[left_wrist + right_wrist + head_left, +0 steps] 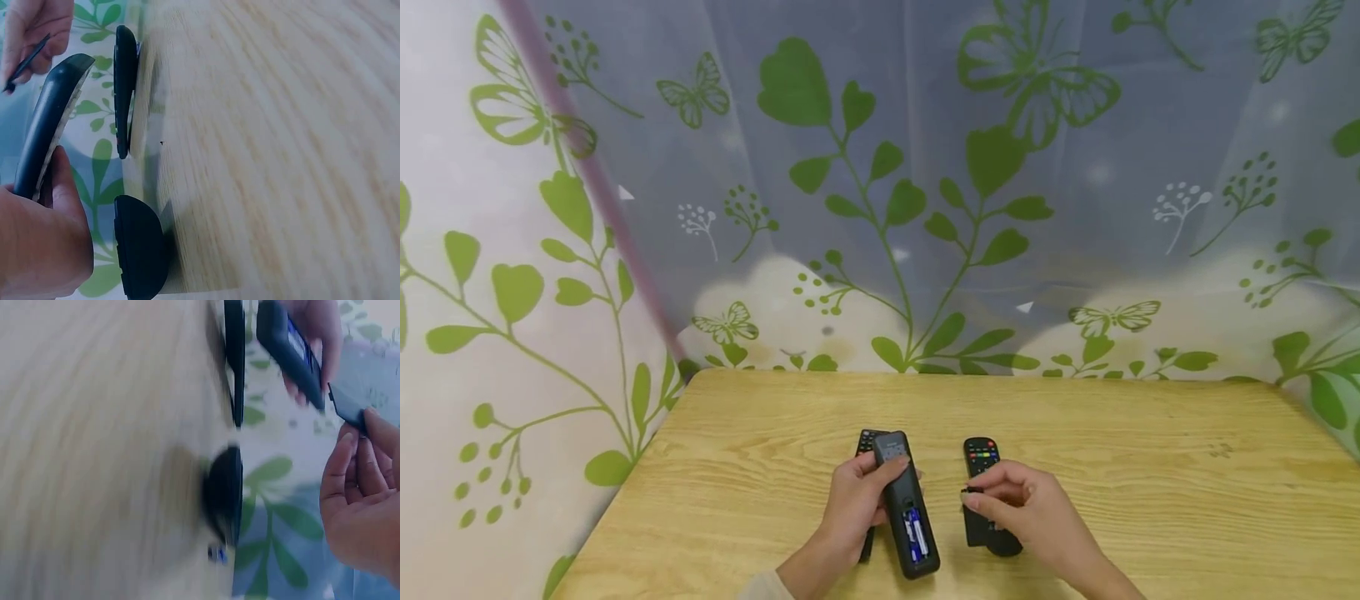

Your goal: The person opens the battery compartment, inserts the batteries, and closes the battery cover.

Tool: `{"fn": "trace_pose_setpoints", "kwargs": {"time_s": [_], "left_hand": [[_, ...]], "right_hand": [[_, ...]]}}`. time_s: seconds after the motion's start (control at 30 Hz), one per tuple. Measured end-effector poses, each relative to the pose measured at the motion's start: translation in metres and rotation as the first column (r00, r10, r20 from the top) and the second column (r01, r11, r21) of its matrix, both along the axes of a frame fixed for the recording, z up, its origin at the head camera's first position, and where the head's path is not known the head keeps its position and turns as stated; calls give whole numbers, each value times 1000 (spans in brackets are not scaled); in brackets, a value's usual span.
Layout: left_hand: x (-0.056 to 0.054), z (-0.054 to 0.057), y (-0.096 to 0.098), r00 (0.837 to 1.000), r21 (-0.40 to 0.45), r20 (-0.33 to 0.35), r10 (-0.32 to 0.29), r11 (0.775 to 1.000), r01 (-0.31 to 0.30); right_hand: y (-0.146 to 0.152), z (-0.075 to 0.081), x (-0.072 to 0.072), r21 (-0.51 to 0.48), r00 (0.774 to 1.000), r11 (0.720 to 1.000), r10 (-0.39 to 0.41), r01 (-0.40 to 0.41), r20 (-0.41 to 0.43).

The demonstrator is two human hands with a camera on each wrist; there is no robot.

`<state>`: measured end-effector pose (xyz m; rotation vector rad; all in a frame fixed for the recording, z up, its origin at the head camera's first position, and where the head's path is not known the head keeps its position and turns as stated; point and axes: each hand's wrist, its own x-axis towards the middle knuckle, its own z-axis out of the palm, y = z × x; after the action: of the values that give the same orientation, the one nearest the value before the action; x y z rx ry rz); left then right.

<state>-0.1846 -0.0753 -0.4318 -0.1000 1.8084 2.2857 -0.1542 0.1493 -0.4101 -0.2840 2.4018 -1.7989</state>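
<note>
My left hand (850, 504) grips a black remote control (895, 492), its back turned up and its battery compartment uncovered. Blue-and-white batteries (917, 535) lie inside that compartment. To the right, my right hand (1041, 508) pinches a thin black battery cover (976, 530) between thumb and fingers, apart from the held remote. In the right wrist view the cover (347, 407) points toward the remote's lower part. From the left wrist, the held remote (47, 125) appears raised above the table.
A second remote (871, 440) lies on the wooden table (737, 467), partly hidden behind the left hand. Another remote (981, 450), with coloured buttons, lies under the right hand. A small blue object (217, 553), blurred, is near one remote's end. Patterned cloth (910, 208) hangs behind the table.
</note>
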Motion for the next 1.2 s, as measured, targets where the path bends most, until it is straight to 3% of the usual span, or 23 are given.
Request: {"fn": "trace_pose_setpoints", "kwargs": {"time_s": [0.17,0.4,0.7,1.03,1.2], "left_hand": [[0,2,2,1000,-23,-18,-1,1000,0],[0,7,4,999,-9,-17,-37,999,37],[3,6,3,997,-4,-26,-66,998,66],[1,2,4,997,-27,-15,-75,997,75],[2,-2,4,997,-44,-22,-78,996,77]], "right_hand": [[-26,-5,2,-110,998,992,66,-68,-20],[-44,-8,3,-77,999,996,31,-34,-42],[-47,-11,6,-116,999,993,40,-38,15],[-49,-17,7,-60,999,997,50,-50,6],[-49,-20,10,19,997,998,55,-54,-61]]}}
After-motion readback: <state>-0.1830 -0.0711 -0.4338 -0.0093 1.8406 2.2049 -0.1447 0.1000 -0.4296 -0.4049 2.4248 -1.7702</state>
